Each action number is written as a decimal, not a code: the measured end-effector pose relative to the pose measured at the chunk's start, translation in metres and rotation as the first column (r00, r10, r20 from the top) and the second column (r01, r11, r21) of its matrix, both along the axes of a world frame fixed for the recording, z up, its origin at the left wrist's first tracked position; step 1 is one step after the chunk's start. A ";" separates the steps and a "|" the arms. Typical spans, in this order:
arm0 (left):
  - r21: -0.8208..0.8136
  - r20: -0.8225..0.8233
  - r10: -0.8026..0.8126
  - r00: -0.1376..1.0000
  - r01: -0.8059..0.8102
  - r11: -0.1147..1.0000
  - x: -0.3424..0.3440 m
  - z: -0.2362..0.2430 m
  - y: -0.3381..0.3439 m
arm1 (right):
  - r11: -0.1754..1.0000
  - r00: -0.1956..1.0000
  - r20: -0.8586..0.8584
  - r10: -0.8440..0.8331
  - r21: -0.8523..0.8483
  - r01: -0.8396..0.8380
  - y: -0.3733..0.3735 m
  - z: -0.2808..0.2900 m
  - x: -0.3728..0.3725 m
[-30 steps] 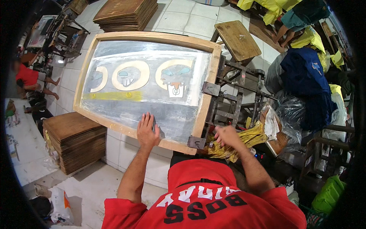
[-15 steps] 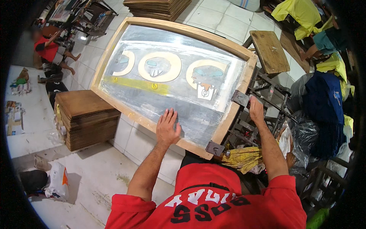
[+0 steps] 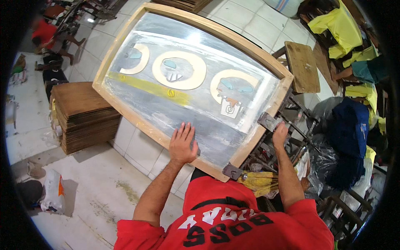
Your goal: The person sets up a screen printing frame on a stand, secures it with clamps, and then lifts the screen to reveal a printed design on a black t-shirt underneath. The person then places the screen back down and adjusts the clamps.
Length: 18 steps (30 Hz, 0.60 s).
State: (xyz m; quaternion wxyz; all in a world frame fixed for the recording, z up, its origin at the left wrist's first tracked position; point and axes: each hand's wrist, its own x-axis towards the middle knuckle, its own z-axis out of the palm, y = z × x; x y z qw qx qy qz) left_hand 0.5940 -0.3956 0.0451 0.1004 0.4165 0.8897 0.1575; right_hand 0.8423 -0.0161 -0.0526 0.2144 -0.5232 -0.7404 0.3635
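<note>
A wooden screen-printing frame [image 3: 286, 83] with grey mesh [image 3: 162, 110] stretches across the middle. Its mesh bears cream ring shapes [image 3: 199, 75], pale blue patches and a yellow band [image 3: 146, 87]. My left hand [image 3: 183, 146] is open, palm down and fingers spread, on the mesh and near rim. At the frame's right end, my right hand [image 3: 281, 136] has its fingers curled at the outer side of a dark metal clamp [image 3: 268, 121]; its fingertips are partly hidden. A second metal clamp [image 3: 232, 171] grips the near right corner, with no hand on it.
Stacked brown boards [image 3: 85, 110] stand at the left, beside a white bag [image 3: 54, 191] on the floor. Right of the frame are a wooden stool [image 3: 303, 66], metal framework [image 3: 298, 139], dark blue cloth [image 3: 348, 129] and yellow cloth [image 3: 341, 29]. Another person [image 3: 46, 35] sits far left.
The view has turned a little, and the printing frame looks larger, its far left end higher in the picture. Both hands keep nearly the same places on the frame and clamp.
</note>
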 end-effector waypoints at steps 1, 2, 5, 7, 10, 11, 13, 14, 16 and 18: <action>-0.007 0.003 -0.005 1.000 0.005 1.000 0.000 0.000 0.000 | 0.993 0.999 -0.028 -0.047 -0.109 0.044 0.000 -0.003 0.002; -0.002 -0.004 -0.009 1.000 0.009 1.000 0.000 0.000 0.000 | 0.978 0.994 -0.047 -0.103 -0.189 0.093 -0.001 -0.007 0.003; -0.005 -0.042 -0.037 0.998 0.037 0.999 0.002 -0.001 0.002 | 0.952 0.988 0.053 -0.145 -0.264 0.154 0.002 -0.012 -0.001; -0.004 -0.049 -0.065 0.997 0.064 0.998 0.003 -0.001 0.003 | 0.944 0.984 0.125 -0.127 -0.288 0.159 0.006 -0.006 -0.010; -0.029 -0.067 -0.085 0.994 0.083 0.996 0.005 -0.002 0.003 | 0.956 0.981 0.195 -0.007 -0.285 0.064 -0.002 0.030 -0.012; -0.013 -0.072 -0.095 0.993 0.095 0.995 0.007 -0.003 0.002 | 0.958 0.994 0.095 -0.047 -0.278 0.072 -0.010 0.048 -0.012; 0.005 -0.087 -0.095 0.992 0.096 0.995 0.007 -0.004 0.001 | 0.992 0.996 -0.056 -0.068 0.101 0.074 -0.052 0.089 0.005; 0.010 -0.089 -0.099 0.991 0.101 0.995 0.007 -0.005 0.001 | 0.992 0.990 -0.143 -0.004 0.125 0.022 -0.077 0.110 0.018; 0.004 -0.102 -0.091 0.991 0.091 0.996 0.008 -0.006 0.000 | 0.985 0.976 -0.161 0.144 -0.074 -0.158 -0.139 0.143 0.051; 0.029 -0.082 -0.087 0.993 0.090 0.995 0.008 -0.006 -0.002 | 0.941 0.927 -0.163 0.337 0.015 -0.339 -0.195 0.153 0.067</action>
